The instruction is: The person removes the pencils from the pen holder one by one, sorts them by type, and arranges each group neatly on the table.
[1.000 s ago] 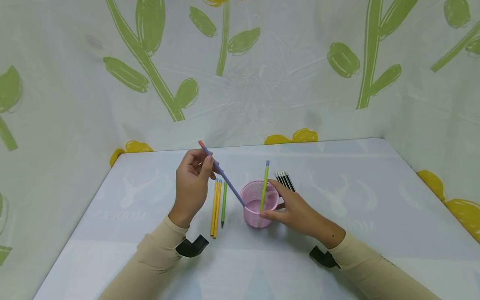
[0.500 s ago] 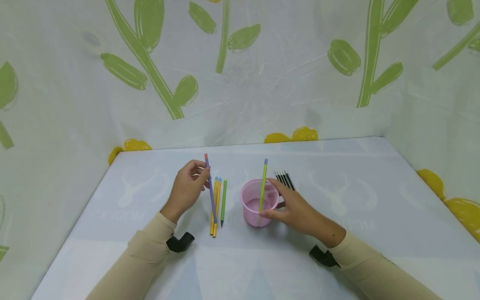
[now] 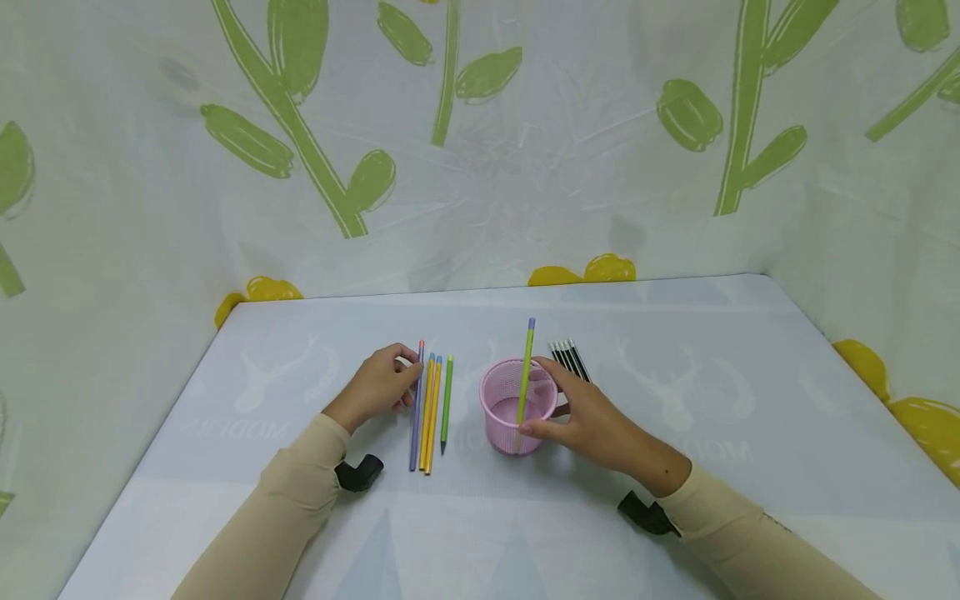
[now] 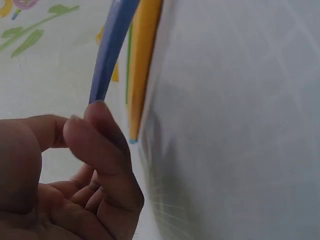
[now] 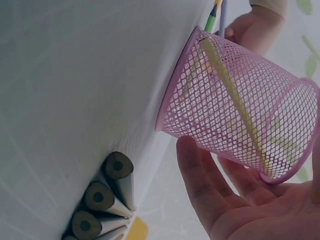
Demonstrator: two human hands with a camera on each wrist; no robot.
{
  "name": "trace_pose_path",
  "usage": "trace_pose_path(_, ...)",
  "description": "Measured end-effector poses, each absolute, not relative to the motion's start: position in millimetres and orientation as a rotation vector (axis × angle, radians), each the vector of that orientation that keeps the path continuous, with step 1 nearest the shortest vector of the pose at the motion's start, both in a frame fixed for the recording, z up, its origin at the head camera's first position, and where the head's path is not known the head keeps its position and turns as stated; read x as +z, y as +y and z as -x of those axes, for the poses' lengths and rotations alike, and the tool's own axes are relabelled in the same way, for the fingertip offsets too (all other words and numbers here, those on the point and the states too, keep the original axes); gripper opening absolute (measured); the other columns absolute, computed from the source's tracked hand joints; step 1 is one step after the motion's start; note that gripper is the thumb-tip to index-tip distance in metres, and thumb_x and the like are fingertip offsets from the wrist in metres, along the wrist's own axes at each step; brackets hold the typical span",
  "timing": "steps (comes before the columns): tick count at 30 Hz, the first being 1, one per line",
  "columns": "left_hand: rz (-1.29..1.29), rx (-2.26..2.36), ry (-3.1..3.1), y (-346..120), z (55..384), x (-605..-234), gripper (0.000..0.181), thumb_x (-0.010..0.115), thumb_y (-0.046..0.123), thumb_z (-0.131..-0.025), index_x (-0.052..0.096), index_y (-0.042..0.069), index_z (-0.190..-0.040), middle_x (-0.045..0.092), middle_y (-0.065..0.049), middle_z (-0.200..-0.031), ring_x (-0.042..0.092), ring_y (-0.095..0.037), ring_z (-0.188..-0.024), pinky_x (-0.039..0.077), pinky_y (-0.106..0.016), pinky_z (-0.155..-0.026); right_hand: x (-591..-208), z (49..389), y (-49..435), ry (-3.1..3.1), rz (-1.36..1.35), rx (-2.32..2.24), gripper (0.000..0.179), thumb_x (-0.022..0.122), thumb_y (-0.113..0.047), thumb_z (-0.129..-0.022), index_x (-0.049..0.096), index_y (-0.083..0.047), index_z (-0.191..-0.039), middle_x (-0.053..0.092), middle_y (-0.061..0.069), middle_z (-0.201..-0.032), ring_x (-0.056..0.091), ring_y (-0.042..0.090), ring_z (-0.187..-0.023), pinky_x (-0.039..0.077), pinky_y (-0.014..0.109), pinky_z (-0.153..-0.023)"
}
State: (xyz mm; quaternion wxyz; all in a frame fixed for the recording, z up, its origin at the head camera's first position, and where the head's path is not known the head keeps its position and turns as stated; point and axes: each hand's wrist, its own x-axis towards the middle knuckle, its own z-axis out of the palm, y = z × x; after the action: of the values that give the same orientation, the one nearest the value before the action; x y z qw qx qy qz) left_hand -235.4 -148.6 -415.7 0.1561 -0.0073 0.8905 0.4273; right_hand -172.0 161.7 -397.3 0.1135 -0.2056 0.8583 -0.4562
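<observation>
In the head view my left hand (image 3: pixel 381 383) pinches a purple pencil (image 3: pixel 414 433) near its red-tipped end, just left of two yellow pencils (image 3: pixel 428 417). The left wrist view shows thumb and fingertip meeting on this purple pencil (image 4: pixel 111 52); whether it touches the table is unclear. A green pencil (image 3: pixel 447 400) lies right of the yellow pair. My right hand (image 3: pixel 596 421) grips a pink mesh pencil cup (image 3: pixel 498 429) round its right side, thumb at the front. One yellow-green pencil (image 3: pixel 528 354) leans inside the cup, its blue end above the rim.
Several black-and-silver pencils (image 3: pixel 570 358) lie in a row behind my right hand, their butt ends (image 5: pixel 100 195) close by in the right wrist view. The pale table (image 3: pixel 480 525) ends at a back edge against a leaf-patterned curtain (image 3: pixel 525 183).
My left hand has carried the purple pencil from the cup's rim leftward and down, swinging it parallel beside the yellow pencils. My right hand and the cup have stayed in place.
</observation>
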Motion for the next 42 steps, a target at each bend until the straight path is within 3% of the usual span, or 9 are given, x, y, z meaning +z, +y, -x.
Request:
trace_pose_path(11,0.023,1.158,2.494,-143,242,-422,0.039,0.059,0.022,-0.097,0.051,0.005,-0.131,0.066,-0.010,-0.087,0.064,-0.015,-0.057,0.057,-0.028,-0.055,-396,173,166,2.509,0.614,-1.336,0.088,0.078,-0.035,-0.086,0.029,-0.009,-0.154,0.050,0.017,-0.145,0.067,0.031,-0.110,0.059,0.042,-0.090)
trace_pose_path(22,0.041,1.109,2.506,-135,242,-413,0.040,0.064,0.021,-0.097,0.049,0.007,-0.131,0.064,-0.010,-0.083,0.062,-0.016,-0.055,0.058,-0.028,-0.054,-391,171,164,2.522,0.587,-1.333,0.091,0.079,-0.037,-0.085,0.027,-0.013,-0.156,0.049,0.010,-0.146,0.068,0.027,-0.107,0.059,0.035,-0.088)
trace_pose_path(31,0.055,1.094,2.507,-134,240,-415,0.040,0.065,0.021,-0.096,0.050,0.007,-0.129,0.064,-0.010,-0.077,0.061,-0.015,-0.051,0.057,-0.027,-0.053,-395,171,161,2.493,0.620,-1.363,0.088,0.079,-0.034,-0.085,0.029,-0.011,-0.154,0.050,0.014,-0.145,0.067,0.029,-0.108,0.059,0.034,-0.087)
trace_pose_path(42,-0.077,1.062,2.788,-122,234,-402,0.029,0.061,0.029,-0.098,0.058,0.013,-0.122,0.066,-0.008,-0.094,0.058,-0.017,-0.064,0.048,-0.026,-0.056,-398,172,162,2.501,0.594,-1.344,0.089,0.079,-0.036,-0.085,0.029,-0.013,-0.155,0.048,0.013,-0.147,0.067,0.029,-0.109,0.059,0.036,-0.088)
